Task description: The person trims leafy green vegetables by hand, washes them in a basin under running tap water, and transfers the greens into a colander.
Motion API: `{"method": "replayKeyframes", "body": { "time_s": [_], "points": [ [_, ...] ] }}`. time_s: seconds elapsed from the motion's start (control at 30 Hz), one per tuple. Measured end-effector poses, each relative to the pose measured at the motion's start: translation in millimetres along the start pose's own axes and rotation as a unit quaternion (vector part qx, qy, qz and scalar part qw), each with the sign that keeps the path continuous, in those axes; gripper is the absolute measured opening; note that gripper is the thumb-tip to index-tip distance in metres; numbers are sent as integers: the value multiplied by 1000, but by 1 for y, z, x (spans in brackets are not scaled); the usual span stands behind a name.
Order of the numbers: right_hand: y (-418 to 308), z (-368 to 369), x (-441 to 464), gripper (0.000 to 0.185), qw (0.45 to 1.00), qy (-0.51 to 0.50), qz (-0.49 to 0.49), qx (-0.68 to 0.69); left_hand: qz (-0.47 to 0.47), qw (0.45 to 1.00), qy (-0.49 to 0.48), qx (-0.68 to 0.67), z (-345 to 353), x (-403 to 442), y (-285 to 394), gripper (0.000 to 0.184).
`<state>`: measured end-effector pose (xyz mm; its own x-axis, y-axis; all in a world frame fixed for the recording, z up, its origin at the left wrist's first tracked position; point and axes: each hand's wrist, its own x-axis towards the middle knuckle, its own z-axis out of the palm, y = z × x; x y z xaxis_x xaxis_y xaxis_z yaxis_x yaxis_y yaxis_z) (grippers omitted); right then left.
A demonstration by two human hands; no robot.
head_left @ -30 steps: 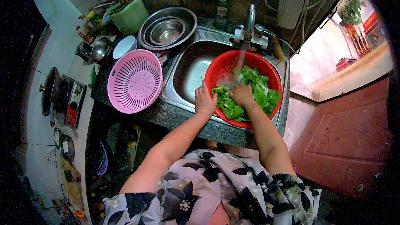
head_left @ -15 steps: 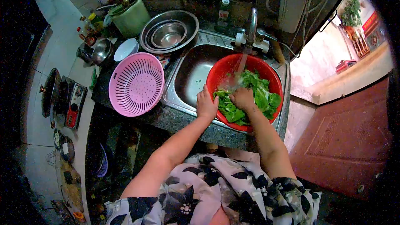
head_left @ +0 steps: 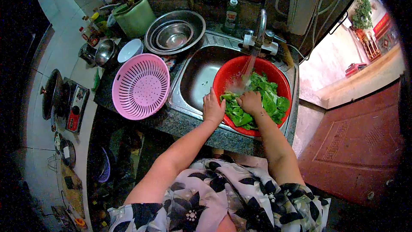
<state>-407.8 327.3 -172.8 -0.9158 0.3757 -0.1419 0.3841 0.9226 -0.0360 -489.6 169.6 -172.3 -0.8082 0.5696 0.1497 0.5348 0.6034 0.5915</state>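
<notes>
A red basin [head_left: 218, 69] of leafy greens [head_left: 268, 92] sits in the right part of the steel sink. My left hand [head_left: 213, 108] grips the basin's left rim, thumb on the inner side and fingers outside. Inside the basin my right hand [head_left: 249, 102] is closed and pressed down among the leaves; its fingertips are hidden by the greens. Water runs from the faucet [head_left: 261, 28] onto the leaves just behind my right hand, splashing white.
Left of the sink [head_left: 198, 81] stands a pink colander [head_left: 146, 88]. Behind it are a white bowl [head_left: 130, 51] and nested steel basins [head_left: 195, 19]. A green dish-soap bottle [head_left: 231, 15] stands behind the sink. A gas stove [head_left: 77, 107] is at the far left.
Both hands stay nearly in the same place on the basin and in the greens. The water keeps running; the view has shifted very slightly.
</notes>
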Motion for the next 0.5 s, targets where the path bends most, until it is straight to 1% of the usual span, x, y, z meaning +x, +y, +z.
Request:
{"method": "replayKeyframes", "body": {
  "time_s": [0.03,0.13,0.23,0.33,0.43,0.5],
  "points": [
    [0,1,0,41,1000,-1,-1,-2,4,1000,2,-2,1,0,0,72],
    [2,6,-1,40,999,48,-16,-7,-1,1000,-1,-10,-2,0,2,73],
    [2,4,1,40,999,29,-12,-6,5,1000,7,11,3,1,-2,72],
    [3,10,1,40,998,65,-20,-18,14,1000,10,0,3,0,-3,72],
    [2,8,1,39,999,47,-18,-16,2,1000,3,-9,2,1,-2,72],
    [3,9,1,39,998,51,-18,-15,-1,1000,-8,-11,-3,2,1,72]
  ]
}}
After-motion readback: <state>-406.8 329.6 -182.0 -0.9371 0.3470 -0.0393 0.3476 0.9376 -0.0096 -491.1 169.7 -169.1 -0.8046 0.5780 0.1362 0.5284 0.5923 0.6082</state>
